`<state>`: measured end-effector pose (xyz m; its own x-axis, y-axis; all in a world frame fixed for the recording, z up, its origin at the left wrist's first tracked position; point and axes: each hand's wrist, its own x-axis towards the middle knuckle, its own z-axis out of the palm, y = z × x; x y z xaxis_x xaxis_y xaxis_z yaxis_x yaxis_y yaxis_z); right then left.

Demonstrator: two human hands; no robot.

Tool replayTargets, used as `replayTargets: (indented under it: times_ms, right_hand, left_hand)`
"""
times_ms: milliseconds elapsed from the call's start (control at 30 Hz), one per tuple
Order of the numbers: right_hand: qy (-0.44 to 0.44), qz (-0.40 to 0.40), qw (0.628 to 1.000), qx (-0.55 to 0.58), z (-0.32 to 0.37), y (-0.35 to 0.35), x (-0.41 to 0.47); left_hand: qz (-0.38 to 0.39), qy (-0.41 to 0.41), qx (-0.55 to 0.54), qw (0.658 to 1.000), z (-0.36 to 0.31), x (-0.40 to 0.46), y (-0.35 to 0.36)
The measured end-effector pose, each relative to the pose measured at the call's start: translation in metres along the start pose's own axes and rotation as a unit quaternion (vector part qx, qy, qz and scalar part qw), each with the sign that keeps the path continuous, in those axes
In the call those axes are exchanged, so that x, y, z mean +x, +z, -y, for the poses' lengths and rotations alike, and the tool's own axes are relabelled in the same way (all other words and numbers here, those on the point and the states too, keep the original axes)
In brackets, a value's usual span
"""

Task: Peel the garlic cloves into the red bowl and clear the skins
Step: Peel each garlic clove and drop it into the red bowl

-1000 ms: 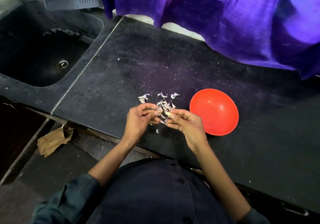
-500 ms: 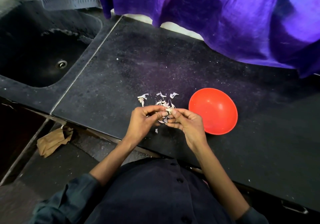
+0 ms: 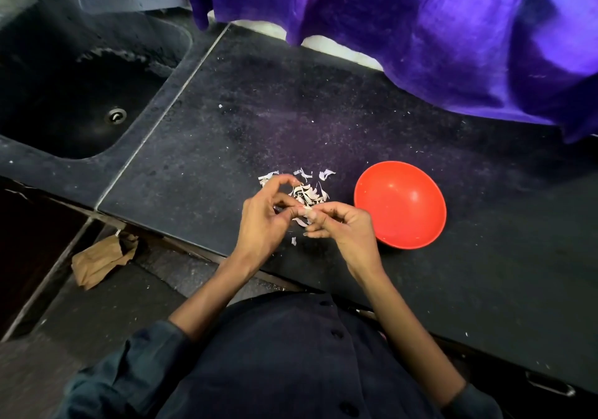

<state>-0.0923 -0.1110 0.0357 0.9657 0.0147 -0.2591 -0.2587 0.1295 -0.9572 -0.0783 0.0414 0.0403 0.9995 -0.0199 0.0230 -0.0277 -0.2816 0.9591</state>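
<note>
Two bare hands meet just above the near edge of the dark speckled stone countertop (image 3: 323, 127), fingertips almost touching. The left hand (image 3: 263, 221) has its fingers curled, the forefinger arched up over the thumb, and the right hand (image 3: 348, 229) is curled too, its thumb and forefinger pinching a small pale garlic clove (image 3: 310, 213) between the two hands; whether the left fingers also have hold of the clove cannot be told, since it is small and partly hidden. Just beyond the fingertips lies a loose heap of thin whitish garlic skins (image 3: 307, 192) on the counter, with a few stray flakes around it and one scrap nearer the edge. To the right of the heap, close beside the right hand, stands the round red plastic bowl (image 3: 401, 205); its inside looks bare. Far left, a black sunken sink (image 3: 74, 95) with a metal drain is set in the counter. Purple cloth (image 3: 420, 30) hangs along the far side. Down on the floor at near left lies a crumpled brown paper bag (image 3: 100, 261).
</note>
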Motion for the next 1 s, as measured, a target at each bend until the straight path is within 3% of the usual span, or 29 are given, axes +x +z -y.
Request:
replayTargets:
  times_ms: [167, 400, 567, 667, 833, 1000]
  right_hand:
    - [-0.045, 0.006, 0.997, -0.063, 0.0, -0.003, 0.001]
    - [-0.13, 0.016, 0.984, -0.119, -0.001, -0.008, -0.002]
    - [-0.167, 0.024, 0.976, -0.138, 0.002, -0.008, -0.002]
    - [-0.133, 0.033, 0.985, -0.106, 0.001, -0.007, -0.002]
    - [-0.034, -0.013, 0.999, -0.019, 0.0, -0.004, -0.002]
    - [0.001, -0.049, 0.999, 0.006, 0.006, -0.005, -0.002]
  left_hand:
    - [0.026, 0.002, 0.012, 1.0, -0.002, 0.001, -0.001]
    - [0.043, -0.072, -0.134, 0.987, -0.002, 0.004, -0.001]
    - [0.061, -0.207, -0.286, 0.934, -0.004, 0.006, -0.002]
    - [0.077, -0.277, -0.317, 0.904, -0.003, 0.006, -0.005]
    - [0.062, -0.154, -0.217, 0.962, -0.001, 0.0, -0.001]
    - [0.031, 0.02, 0.017, 0.999, 0.003, -0.005, 0.001]
